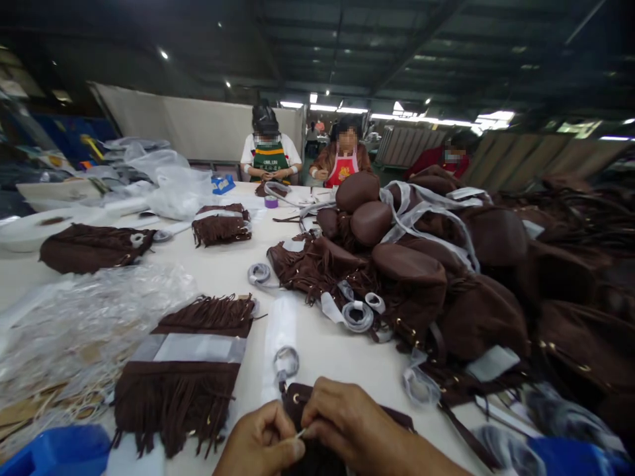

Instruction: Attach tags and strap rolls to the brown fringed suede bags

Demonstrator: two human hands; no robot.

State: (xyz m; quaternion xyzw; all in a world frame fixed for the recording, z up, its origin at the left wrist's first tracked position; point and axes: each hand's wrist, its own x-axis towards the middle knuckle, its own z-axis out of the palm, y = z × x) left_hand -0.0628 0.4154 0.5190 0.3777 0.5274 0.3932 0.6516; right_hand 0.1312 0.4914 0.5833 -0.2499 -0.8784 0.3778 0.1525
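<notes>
At the bottom middle, a dark brown bag (295, 398) with a gold eyelet lies on the white table (317, 350), partly hidden under my hands. My left hand (265, 439) has thumb and finger pinched on a thin pale string (300, 434) over the bag. From the right, my right hand (342, 420) pinches the same string, its fingertips almost touching those of the left. A strap roll wrapped in clear plastic (286, 362) sits just beyond the bag. To the left lies a fringed brown bag (173, 383) with a pale band around it.
Brown bags (411, 271) are heaped along the right. Clear plastic (99, 317) and a blue object (59, 449) lie at left. Farther back are another fringed bag (221, 225), purple tape (270, 201) and a blue dispenser (223, 184). Several people sit across the table.
</notes>
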